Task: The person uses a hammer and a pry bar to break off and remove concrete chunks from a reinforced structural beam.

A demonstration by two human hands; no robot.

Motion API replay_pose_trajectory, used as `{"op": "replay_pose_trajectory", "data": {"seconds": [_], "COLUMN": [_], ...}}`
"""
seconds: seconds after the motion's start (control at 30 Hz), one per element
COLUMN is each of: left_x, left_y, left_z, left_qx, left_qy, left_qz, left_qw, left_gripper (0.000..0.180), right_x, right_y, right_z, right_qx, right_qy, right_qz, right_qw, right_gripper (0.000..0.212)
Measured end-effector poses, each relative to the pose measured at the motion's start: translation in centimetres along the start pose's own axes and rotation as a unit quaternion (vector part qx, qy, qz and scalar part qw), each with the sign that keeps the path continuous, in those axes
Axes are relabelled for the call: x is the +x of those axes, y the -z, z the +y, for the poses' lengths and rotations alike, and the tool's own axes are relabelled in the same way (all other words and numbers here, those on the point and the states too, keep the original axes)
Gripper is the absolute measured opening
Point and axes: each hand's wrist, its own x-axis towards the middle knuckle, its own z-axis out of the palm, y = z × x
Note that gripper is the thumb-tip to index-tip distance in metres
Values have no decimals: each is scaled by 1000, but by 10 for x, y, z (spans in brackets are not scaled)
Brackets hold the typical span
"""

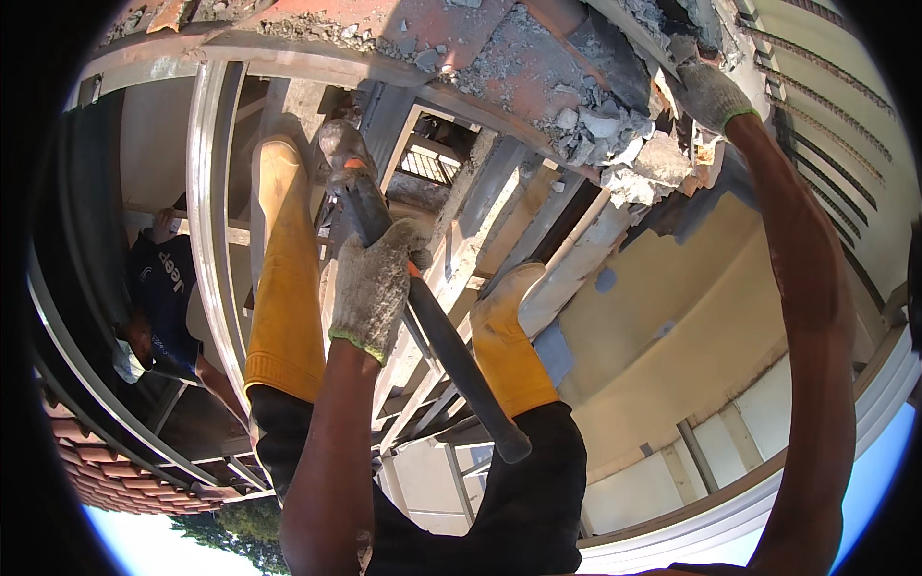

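My left hand (pixel 373 288), in a pale knitted glove, is wrapped round the black handle of a sledgehammer (pixel 471 374). Its worn, rounded head points up and away between my boots, and the handle's end slants down toward my right thigh. At the far right, my gloved right hand (pixel 713 96) is closed at the edge of the broken masonry (pixel 663 158), beside a light grey strip (pixel 634 34). What its fingers grip is hidden. Grey chunks of rubble (pixel 586 125) lie just left of that hand.
My yellow boots (pixel 285 259) stand among metal beams (pixel 216 192) with gaps between them. Below at left is another person in a dark shirt (pixel 163 278). Bare ribbed bars (pixel 816 106) jut out at far right. Roof tiles (pixel 115 470) show at lower left.
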Motion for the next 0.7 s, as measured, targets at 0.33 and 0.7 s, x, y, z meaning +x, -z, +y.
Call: {"op": "replay_pose_trajectory", "data": {"seconds": [0.33,0.7], "left_x": [17,10], "left_y": [13,-3], "left_z": [-14,-18], "left_qx": [51,23], "left_qy": [-2,17], "left_qz": [61,98], "left_qw": [997,995], "left_gripper": [23,16], "right_x": [-4,-6], "right_y": [-34,-46], "right_z": [1,-144], "right_qx": [125,390], "right_qy": [-18,-254], "right_qz": [140,328], "right_qw": [982,822], "right_gripper": [35,68]}}
